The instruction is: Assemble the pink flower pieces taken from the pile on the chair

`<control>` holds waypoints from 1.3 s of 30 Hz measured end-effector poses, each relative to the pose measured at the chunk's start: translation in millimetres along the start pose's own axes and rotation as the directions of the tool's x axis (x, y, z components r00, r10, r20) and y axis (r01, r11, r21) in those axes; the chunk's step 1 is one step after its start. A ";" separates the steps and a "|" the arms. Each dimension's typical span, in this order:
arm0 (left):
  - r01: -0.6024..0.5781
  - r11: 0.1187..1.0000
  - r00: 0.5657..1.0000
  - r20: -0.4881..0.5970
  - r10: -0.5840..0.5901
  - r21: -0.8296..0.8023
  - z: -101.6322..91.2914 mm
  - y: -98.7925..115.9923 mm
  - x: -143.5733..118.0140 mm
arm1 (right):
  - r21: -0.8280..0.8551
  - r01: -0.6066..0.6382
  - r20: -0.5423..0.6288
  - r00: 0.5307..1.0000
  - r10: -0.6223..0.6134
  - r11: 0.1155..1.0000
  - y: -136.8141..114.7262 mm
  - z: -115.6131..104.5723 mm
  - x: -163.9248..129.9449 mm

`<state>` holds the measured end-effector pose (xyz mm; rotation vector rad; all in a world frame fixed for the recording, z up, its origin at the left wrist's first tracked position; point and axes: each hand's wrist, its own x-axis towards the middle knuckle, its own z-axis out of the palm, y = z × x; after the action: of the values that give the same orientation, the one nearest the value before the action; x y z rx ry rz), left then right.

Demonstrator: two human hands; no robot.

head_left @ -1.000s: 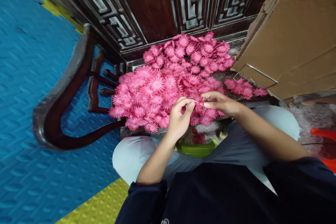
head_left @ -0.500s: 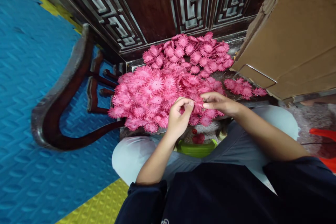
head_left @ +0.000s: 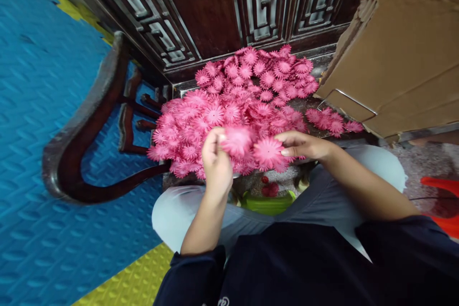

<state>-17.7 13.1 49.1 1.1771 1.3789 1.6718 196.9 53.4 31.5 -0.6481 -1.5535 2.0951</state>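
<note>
Between the finger and thumb of my left hand (head_left: 217, 158) is a pink artificial flower head (head_left: 237, 141), blurred by motion. A second pink flower piece (head_left: 268, 152), with thin pointed petals, is pinched in my right hand (head_left: 304, 146) just to the right of the first. The two pieces are apart by a small gap. Below and behind both hands lies a large heap of similar pink flowers (head_left: 215, 114), spread over the dark wooden seat (head_left: 311, 103). Farther back in the heap the flowers look smaller and flatter.
A curved wooden armrest (head_left: 86, 153) rises at the left, over blue matting (head_left: 32, 153). The carved backrest (head_left: 201, 5) stands behind the heap. At the right, a cardboard box (head_left: 412, 48) overhangs a few flowers (head_left: 332, 120). A green object (head_left: 268, 203) sits between the knees.
My left hand has moved left, away from the right one, carrying a pink flower. Both held flowers now show face-on and separate; the right hand has barely shifted.
</note>
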 end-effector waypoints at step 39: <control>0.045 0.990 0.917 0.388 -0.092 0.130 27.4 -14.6 -10.9 | -0.090 0.110 -0.184 0.975 -0.125 0.990 4.8 7.1 16.2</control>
<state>11.0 16.9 33.4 1.4240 1.2571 1.2295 179.4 56.7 27.0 -0.7409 -1.5352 1.8365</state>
